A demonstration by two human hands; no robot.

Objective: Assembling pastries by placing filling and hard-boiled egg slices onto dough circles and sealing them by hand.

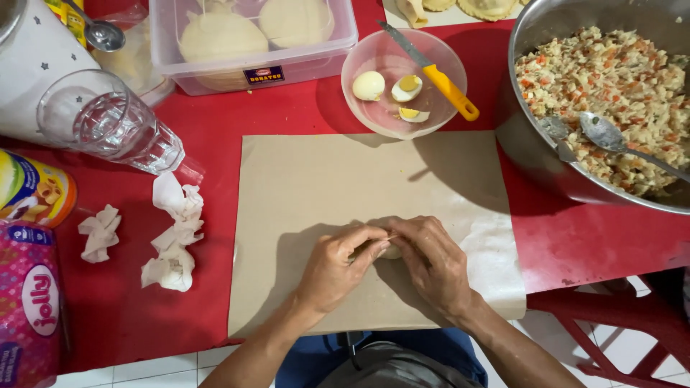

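Your left hand (334, 266) and right hand (431, 262) meet over the brown paper (323, 179), fingers (374, 233) of both pinching one small dough piece (392, 251) between them, equally near.

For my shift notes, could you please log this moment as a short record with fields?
Left hand: left hand pinching a small dough piece
Right hand: right hand closed on the same dough
Surface: brown paper sheet on red table
Behind: pink bowl with boiled eggs, yellow-handled knife
Right: metal bowl of chopped filling
Left: drinking glass, crumpled tissues
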